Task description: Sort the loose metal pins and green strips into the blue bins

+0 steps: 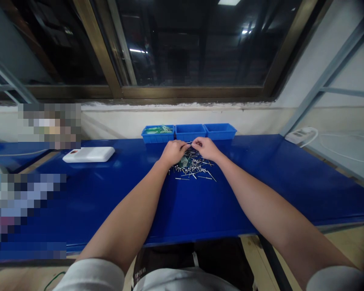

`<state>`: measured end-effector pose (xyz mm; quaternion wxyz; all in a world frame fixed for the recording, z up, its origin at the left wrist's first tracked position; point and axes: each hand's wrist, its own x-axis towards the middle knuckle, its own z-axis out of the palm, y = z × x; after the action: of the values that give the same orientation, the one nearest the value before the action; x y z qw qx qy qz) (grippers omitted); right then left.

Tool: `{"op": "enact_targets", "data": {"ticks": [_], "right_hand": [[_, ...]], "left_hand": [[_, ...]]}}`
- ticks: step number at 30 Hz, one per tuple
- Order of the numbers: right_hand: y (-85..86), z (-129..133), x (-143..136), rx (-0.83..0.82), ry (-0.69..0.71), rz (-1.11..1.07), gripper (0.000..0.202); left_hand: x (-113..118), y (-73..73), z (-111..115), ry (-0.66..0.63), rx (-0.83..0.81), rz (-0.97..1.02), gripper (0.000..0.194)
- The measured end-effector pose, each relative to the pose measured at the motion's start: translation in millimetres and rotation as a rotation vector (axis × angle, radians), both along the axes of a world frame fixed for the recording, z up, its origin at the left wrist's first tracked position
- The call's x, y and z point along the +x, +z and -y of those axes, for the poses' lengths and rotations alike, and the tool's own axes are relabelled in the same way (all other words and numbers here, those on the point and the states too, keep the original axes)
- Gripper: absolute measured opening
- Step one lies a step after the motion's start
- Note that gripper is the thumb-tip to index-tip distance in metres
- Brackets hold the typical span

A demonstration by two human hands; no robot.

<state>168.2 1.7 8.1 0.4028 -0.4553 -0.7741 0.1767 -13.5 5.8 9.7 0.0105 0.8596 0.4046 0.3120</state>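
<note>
Both my hands meet over a loose pile of blind rivets (195, 166), thin shiny metal pins lying in all directions on the blue table. My left hand (173, 152) is closed in a pinch at the far side of the pile. Facing it, my right hand (206, 148) also pinches with thumb and fingers. A thin metal piece, seemingly a blind rivet (189, 142), shows between the two sets of fingertips. Within the pile lies a small clear-and-green plastic bag (184, 162), partly covered by rivets.
Behind my hands stand three blue bins in a row: the left bin (157, 138) holds green-marked bags, beside a middle bin (190, 131) and right bin (220, 131). A white device (89, 154) lies left; a white power strip (300, 135) with cable sits right.
</note>
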Motion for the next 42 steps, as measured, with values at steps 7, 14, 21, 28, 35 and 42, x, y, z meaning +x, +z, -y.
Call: {"op": "enact_targets", "data": {"ticks": [7, 14, 21, 28, 35, 42], "right_hand": [[-0.8, -3.0, -0.3, -0.031, 0.018, -0.188, 0.018], [0.3, -7.3, 5.8, -0.139, 0.069, -0.451, 0.019], [-1.1, -16.6, 29.9, 0.145, -0.420, -0.290, 0.025], [-9.6, -22.4, 41.7, 0.105, -0.604, -0.005, 0.055], [-6.9, -17.9, 32.4, 0.209, -0.451, 0.095, 0.028], [-10.8, -16.1, 14.9, 0.071, -0.212, 0.318, 0.023]], "left_hand": [[1.8, 0.2, 1.4, 0.052, 0.004, 0.059, 0.028], [1.6, 0.0, 1.1, 0.063, -0.028, 0.060, 0.031], [-2.5, -7.4, -5.9, 0.217, -0.013, 0.065, 0.037], [-5.2, -12.1, -10.7, 0.302, -0.119, -0.018, 0.043], [-3.9, -12.0, -8.2, 0.314, -0.269, -0.113, 0.060], [-2.2, -10.0, -4.6, 0.282, -0.332, -0.209, 0.071]]}}
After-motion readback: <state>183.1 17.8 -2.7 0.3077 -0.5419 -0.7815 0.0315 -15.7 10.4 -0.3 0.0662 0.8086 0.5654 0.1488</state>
